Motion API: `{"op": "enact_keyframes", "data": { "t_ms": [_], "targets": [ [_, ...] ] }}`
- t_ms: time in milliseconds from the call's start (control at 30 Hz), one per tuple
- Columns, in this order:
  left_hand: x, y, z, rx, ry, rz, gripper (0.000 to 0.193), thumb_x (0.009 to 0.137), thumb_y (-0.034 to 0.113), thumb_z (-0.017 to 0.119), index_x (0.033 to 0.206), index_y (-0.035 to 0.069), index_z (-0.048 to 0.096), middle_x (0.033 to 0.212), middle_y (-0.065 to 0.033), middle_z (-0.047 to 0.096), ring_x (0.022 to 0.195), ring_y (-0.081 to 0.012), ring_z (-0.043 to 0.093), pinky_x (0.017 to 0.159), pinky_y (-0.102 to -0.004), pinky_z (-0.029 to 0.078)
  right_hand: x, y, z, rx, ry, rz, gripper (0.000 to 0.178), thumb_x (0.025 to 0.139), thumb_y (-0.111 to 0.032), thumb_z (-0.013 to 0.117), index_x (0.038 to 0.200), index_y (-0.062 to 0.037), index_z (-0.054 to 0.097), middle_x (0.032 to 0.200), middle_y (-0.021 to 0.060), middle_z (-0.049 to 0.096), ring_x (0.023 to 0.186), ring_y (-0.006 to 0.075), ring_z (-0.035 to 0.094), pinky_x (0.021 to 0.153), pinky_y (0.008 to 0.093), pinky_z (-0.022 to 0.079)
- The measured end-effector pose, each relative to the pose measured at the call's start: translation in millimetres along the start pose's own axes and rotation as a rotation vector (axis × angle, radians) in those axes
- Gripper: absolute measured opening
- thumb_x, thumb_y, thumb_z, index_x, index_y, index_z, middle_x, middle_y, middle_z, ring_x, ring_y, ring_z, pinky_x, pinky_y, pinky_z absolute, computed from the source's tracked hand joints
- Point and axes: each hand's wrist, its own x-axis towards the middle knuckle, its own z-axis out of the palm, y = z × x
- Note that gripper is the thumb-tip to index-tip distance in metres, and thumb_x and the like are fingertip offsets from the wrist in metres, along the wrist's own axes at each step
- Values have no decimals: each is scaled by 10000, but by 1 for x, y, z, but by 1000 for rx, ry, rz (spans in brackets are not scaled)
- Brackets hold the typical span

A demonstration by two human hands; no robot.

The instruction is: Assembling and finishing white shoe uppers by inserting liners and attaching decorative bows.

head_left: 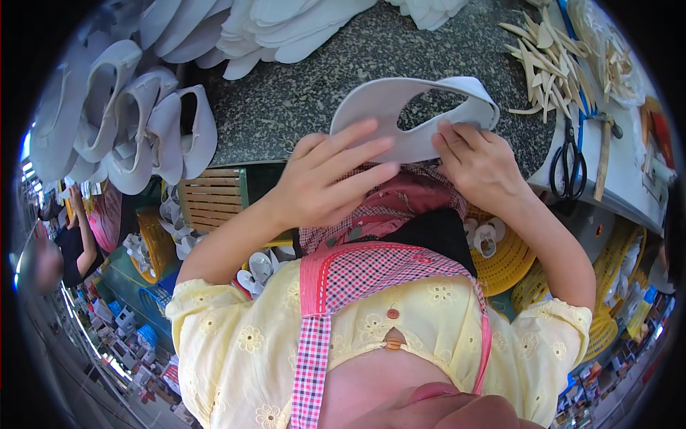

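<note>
A white shoe upper (pixel 382 107), bent into a loop with an oval opening, is held up over the near edge of the speckled dark table (pixel 286 107). My right hand (pixel 480 161) pinches its near edge on the right, with the fingers curled in. At its left end is my left hand (pixel 336 175), slightly blurred. Those fingers are spread and straight, and some overlap the upper; whether they touch it I cannot tell.
White shoe uppers (pixel 200 132) hang over the table's left edge, beside stacked flat white pieces (pixel 293 28) at the back. Right of me lie a pile of cream strips (pixel 547 61) and black scissors (pixel 568 168). A yellow basket (pixel 504 264) stands below; another person (pixel 78 243) is far left.
</note>
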Motion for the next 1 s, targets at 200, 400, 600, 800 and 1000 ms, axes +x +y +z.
{"op": "enact_keyframes", "data": {
  "t_ms": [200, 400, 600, 800, 1000],
  "targets": [
    [21, -36, 13, 575, 45, 16, 591, 647, 470, 625, 1162, 207, 505, 1283, -35, 430, 1192, -233, 393, 987, -578, 89, 21, 37, -10, 160, 310, -87, 232, 591, -140, 653, 793, -90, 551, 693, 10, 500, 774, 177, 511, 843, 358, 368],
    [38, -55, 15, 254, -148, 25, 583, 645, 443, 619, 1137, 144, 525, 1180, -47, 515, 1156, -234, 426, 910, -468, 360, 23, 22, 6, 9, 312, -15, 166, 650, -113, 565, 814, -98, 574, 702, -8, 492, 777, 159, 505, 896, 431, 315],
    [22, -53, 22, 382, -35, 2, 330, 792, 265, 565, 1063, 75, 559, 1106, -78, 550, 1103, -242, 463, 877, -399, 403, 23, 8, 13, -50, 379, 5, 172, 665, -98, 515, 817, -59, 585, 702, 5, 489, 767, 161, 506, 896, 437, 329],
    [23, -49, 35, 87, 66, -177, 351, 785, 133, 547, 1122, 40, 514, 1162, -102, 518, 1118, -273, 450, 913, -352, 384, 24, 9, 19, -22, 399, 23, 195, 657, -79, 522, 838, -54, 592, 708, 3, 494, 744, 158, 504, 906, 429, 311],
    [32, -29, 38, 327, 6, -251, 442, 781, 158, 533, 1183, 2, 433, 1228, -126, 434, 1148, -291, 399, 910, -362, 370, 25, 11, 22, -4, 443, -1, 162, 672, -92, 508, 812, -58, 583, 705, -2, 486, 739, 156, 498, 903, 413, 307]
  ]
}}
